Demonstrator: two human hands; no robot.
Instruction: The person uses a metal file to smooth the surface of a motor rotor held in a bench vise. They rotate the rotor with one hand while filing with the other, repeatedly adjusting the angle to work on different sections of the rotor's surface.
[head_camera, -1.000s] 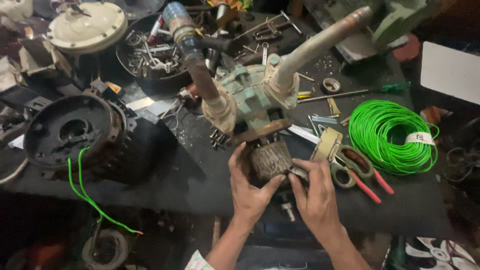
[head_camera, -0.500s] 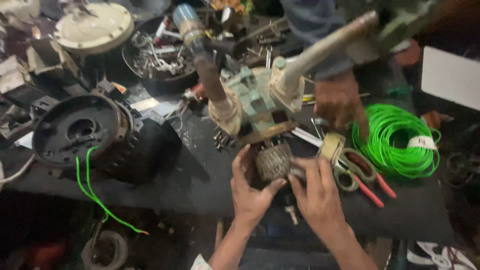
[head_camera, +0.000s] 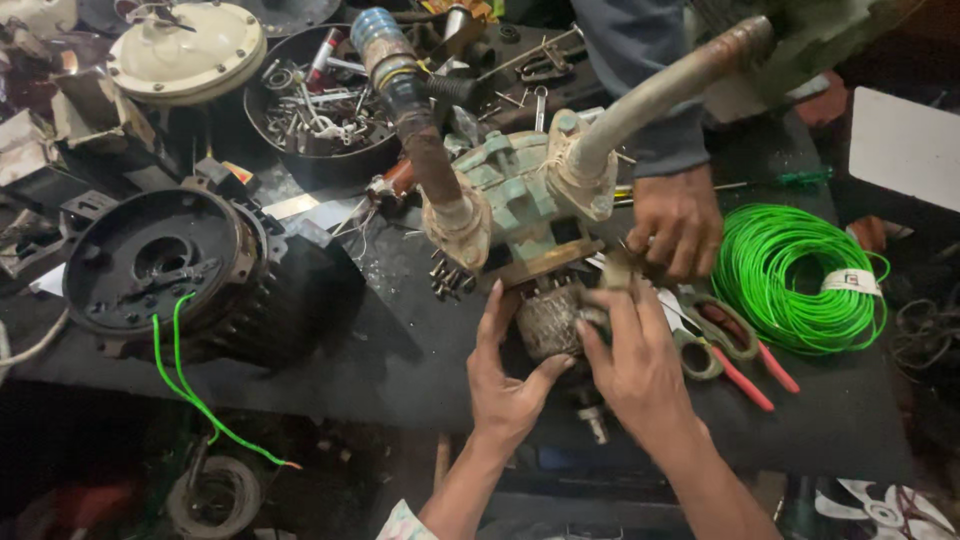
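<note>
Left hand cups the grimy rotor core below the green pump body, fingers half-curled. Right hand pinches the core's right edge. A co-worker's hand rests right of the pump

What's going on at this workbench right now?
A person has both hands on a rusty cylindrical part under a green pump body on a dark bench. The left hand cups it from below, and the right hand grips its side. A second person's hand rests beside the pump, near a coil of green wire and red-handled scissors.
</note>
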